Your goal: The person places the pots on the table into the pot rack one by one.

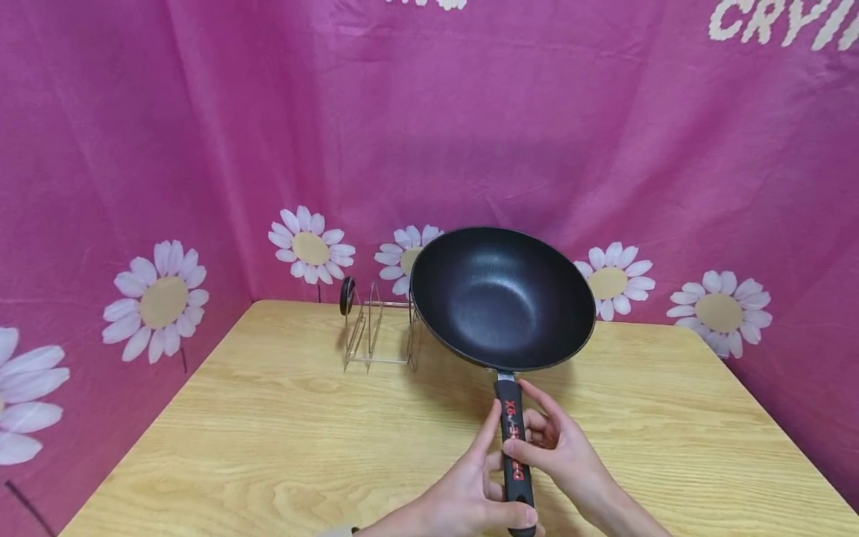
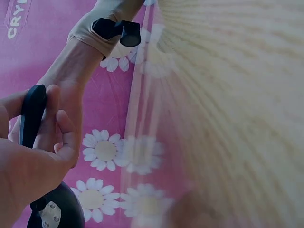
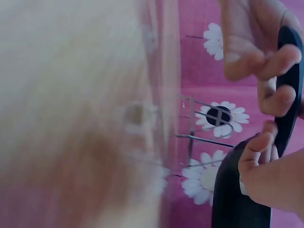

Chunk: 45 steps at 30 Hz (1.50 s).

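A black wok [image 1: 499, 298] is held up off the table, its dark inside facing me and its long black handle [image 1: 513, 429] pointing down toward me. Red lettering runs along that handle. My left hand [image 1: 463, 488] grips the lower part from the left, thumb near its end. From the right, my right hand [image 1: 567, 455] pinches the handle higher up, thumb on the front and index finger reaching toward the metal joint. In the left wrist view the handle [image 2: 32, 116] shows between both hands. The right wrist view shows fingers around the handle [image 3: 289, 90], and the wok's dark outside [image 3: 237, 190].
A wire rack [image 1: 369, 361] stands on the wooden table [image 1: 268, 440], left of the wok and partly behind it. A black round piece [image 1: 347, 296] sits at the rack's left end. Pink cloth [image 1: 470, 112] with white daisies hangs behind and along the sides.
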Tool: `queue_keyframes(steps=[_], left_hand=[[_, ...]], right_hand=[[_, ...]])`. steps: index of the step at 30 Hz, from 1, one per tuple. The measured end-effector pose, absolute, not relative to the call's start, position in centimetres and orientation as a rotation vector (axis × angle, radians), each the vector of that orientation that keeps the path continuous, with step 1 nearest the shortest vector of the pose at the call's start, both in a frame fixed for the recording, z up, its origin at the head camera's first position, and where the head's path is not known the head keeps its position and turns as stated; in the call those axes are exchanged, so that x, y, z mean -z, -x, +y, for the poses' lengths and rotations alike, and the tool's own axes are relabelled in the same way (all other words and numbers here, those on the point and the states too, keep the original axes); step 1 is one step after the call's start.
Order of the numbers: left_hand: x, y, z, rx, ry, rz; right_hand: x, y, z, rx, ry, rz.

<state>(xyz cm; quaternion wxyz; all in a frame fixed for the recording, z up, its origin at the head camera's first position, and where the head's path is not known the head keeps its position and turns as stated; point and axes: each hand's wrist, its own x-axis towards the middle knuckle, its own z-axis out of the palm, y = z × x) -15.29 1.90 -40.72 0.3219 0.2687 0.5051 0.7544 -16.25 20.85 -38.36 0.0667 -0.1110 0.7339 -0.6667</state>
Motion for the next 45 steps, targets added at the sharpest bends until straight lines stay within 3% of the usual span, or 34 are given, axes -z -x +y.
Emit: queue_keyframes(steps=[9, 18, 34, 45], left_hand=[[40.2, 15.1, 1.1, -1.957, -0.774, 1.402], [39.8, 15.0, 0.9, -1.917, -0.845, 1.642], [38.1, 14.7, -1.3, -1.910, -0.762, 1.791], [36.8, 14.5, -3.6, -1.843, -0.691, 1.844]], right_hand=[[37.4, 16.3, 20.6, 1.929, 0.507, 2.209], [36.6, 16.2, 19.7, 1.967, 0.435, 2.214], [35.9, 16.9, 16.9, 2.019, 0.607, 2.236], [35.8, 17.2, 14.3, 2.046, 0.568, 2.234]])
